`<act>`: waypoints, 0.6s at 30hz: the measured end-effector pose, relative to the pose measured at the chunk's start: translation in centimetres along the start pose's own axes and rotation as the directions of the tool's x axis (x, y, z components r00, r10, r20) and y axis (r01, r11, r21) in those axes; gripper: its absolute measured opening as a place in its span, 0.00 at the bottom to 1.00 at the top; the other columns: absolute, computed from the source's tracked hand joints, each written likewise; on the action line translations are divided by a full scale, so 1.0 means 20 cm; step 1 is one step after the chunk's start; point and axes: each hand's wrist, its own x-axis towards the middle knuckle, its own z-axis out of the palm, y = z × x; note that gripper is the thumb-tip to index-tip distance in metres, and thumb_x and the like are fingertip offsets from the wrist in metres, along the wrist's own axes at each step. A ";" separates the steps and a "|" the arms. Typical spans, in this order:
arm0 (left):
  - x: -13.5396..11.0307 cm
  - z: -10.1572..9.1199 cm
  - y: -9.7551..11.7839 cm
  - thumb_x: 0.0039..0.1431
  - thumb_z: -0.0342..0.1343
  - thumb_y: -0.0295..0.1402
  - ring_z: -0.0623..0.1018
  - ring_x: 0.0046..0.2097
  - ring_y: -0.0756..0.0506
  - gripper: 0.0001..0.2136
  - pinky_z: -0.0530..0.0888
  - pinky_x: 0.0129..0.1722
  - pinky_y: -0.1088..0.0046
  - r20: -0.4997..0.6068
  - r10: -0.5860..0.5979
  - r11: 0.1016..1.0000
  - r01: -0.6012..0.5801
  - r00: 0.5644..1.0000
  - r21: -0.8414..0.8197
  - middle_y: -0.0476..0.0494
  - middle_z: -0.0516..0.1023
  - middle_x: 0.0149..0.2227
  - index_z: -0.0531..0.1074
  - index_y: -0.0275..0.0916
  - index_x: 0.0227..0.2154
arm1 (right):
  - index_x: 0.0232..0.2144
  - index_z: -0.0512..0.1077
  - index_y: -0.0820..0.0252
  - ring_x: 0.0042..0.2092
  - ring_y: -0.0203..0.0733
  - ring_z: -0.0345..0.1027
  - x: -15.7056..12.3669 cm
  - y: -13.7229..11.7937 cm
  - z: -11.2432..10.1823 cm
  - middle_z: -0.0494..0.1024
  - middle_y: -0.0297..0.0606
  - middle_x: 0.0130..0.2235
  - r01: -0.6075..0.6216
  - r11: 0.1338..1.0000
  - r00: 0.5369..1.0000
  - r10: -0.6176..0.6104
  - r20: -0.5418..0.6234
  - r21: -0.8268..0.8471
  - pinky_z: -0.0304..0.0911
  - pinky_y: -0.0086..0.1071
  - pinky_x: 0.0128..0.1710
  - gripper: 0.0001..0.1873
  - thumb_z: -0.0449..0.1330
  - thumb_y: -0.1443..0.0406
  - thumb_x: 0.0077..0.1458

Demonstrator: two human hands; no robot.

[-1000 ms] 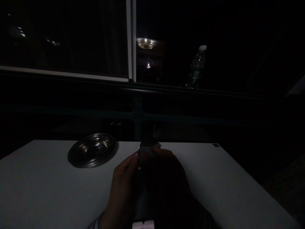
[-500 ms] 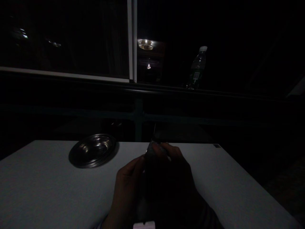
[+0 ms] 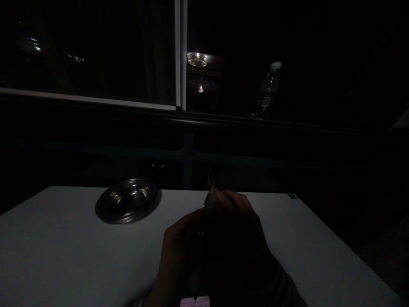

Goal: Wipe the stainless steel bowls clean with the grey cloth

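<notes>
Above the tabletop (image 3: 64,256), I see the left hand (image 3: 177,251) and right hand (image 3: 238,211) both pinching a small dark thing (image 3: 211,199) (cloth, perhaps), which has turned edge-on and drifted rightward.

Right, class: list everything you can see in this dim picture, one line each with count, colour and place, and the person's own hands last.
table: one, white, fills the lower half.
metal dish: one, dark silvery, on the table, far left.
bottle: one, clear with a white cap, upright on the ledge beyond the table.
window frame: one, white, top centre.
lamp reflection: one, pale yellow, in the glass.
pale object: one, pinkish white, bottom edge.
small object: one, dark grey, at the fingertips; too dark to identify.
left hand: one, beside it, grip unclear.
right hand: one, fingers closed on it.
</notes>
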 end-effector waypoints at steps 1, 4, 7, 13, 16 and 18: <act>0.01 0.00 -0.01 0.48 0.57 0.34 0.75 0.32 0.45 0.07 0.69 0.32 0.74 -0.003 -0.002 1.000 0.002 1.000 -0.002 0.46 0.80 0.27 0.78 0.37 0.26 | 0.45 0.66 0.64 0.41 0.44 0.63 0.00 0.00 0.00 0.72 0.45 0.42 -0.017 1.000 1.000 0.017 0.023 0.021 0.63 0.36 0.34 0.14 0.51 0.66 0.55; 0.02 -0.02 -0.02 0.50 0.57 0.36 0.76 0.35 0.45 0.09 0.70 0.35 0.73 -0.020 -0.004 0.998 0.003 1.000 -0.060 0.46 0.80 0.30 0.78 0.38 0.31 | 0.45 0.66 0.61 0.38 0.41 0.64 -0.01 -0.05 -0.01 0.72 0.43 0.41 -0.060 0.991 0.998 0.058 0.021 0.116 0.63 0.33 0.32 0.15 0.51 0.64 0.55; 0.01 -0.02 0.00 0.49 0.57 0.37 0.76 0.35 0.44 0.11 0.70 0.36 0.71 -0.019 -0.004 0.997 0.003 1.000 -0.072 0.45 0.81 0.32 0.78 0.37 0.32 | 0.45 0.66 0.62 0.38 0.41 0.64 -0.01 -0.06 0.00 0.71 0.44 0.41 -0.056 0.993 0.998 0.056 0.005 0.103 0.62 0.33 0.33 0.15 0.51 0.64 0.56; 0.00 0.01 0.00 0.47 0.57 0.35 0.75 0.32 0.44 0.08 0.70 0.32 0.73 -0.033 -0.010 1.000 0.010 0.999 0.006 0.46 0.80 0.27 0.79 0.37 0.26 | 0.45 0.67 0.63 0.37 0.42 0.63 -0.01 0.00 0.01 0.73 0.44 0.39 -0.084 0.996 0.991 0.081 0.109 0.027 0.62 0.32 0.31 0.16 0.53 0.65 0.54; 0.01 -0.01 0.00 0.49 0.56 0.35 0.75 0.32 0.46 0.09 0.69 0.33 0.74 -0.065 0.003 1.000 -0.004 0.998 -0.020 0.48 0.80 0.27 0.78 0.38 0.29 | 0.45 0.66 0.61 0.38 0.41 0.64 -0.02 -0.05 0.02 0.72 0.42 0.40 -0.057 0.989 0.994 0.043 0.103 0.133 0.63 0.34 0.34 0.16 0.53 0.64 0.53; 0.01 -0.02 0.00 0.49 0.56 0.35 0.74 0.30 0.47 0.08 0.69 0.33 0.75 -0.068 0.023 0.999 -0.025 0.997 -0.026 0.49 0.79 0.26 0.78 0.38 0.28 | 0.45 0.66 0.62 0.39 0.42 0.64 -0.02 -0.06 0.03 0.72 0.42 0.42 -0.013 0.991 1.000 0.010 0.025 0.135 0.63 0.34 0.36 0.15 0.52 0.65 0.54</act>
